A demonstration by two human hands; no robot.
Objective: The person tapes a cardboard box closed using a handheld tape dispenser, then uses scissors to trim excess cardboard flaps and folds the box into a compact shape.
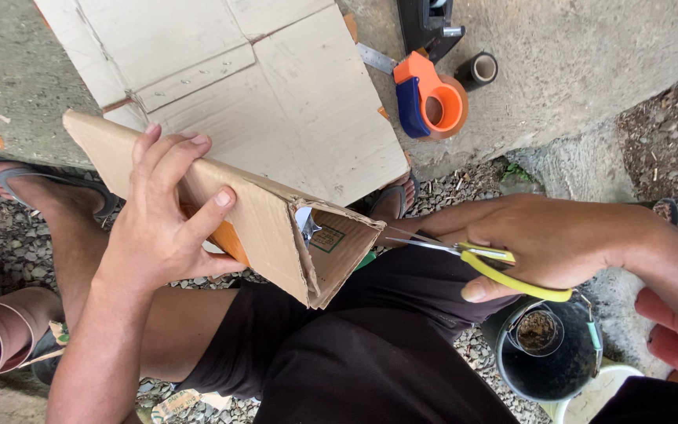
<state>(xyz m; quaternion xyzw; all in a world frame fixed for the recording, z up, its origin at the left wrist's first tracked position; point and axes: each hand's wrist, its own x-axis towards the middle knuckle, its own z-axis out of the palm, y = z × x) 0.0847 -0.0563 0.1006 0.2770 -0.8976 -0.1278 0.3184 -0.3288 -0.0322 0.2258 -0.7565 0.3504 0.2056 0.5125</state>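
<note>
Outdoor setting: concrete slab (pixel 590 47) above a gravel strip (pixel 9 235). On the slab: flattened cardboard sheet (pixel 276 86), orange tape dispenser (pixel 431 100), dark tape roll (pixel 480 69). Below right: black bucket (pixel 551 369). Left hand (pixel 168 224) closed around a folded cardboard piece (pixel 268 220), held over the lap. Right hand (pixel 547 243) gripping yellow-handled scissors (pixel 464 253), blades parted, tips just beside the cardboard's open end. A notch shows at that end; the rest appears uncut.
</note>
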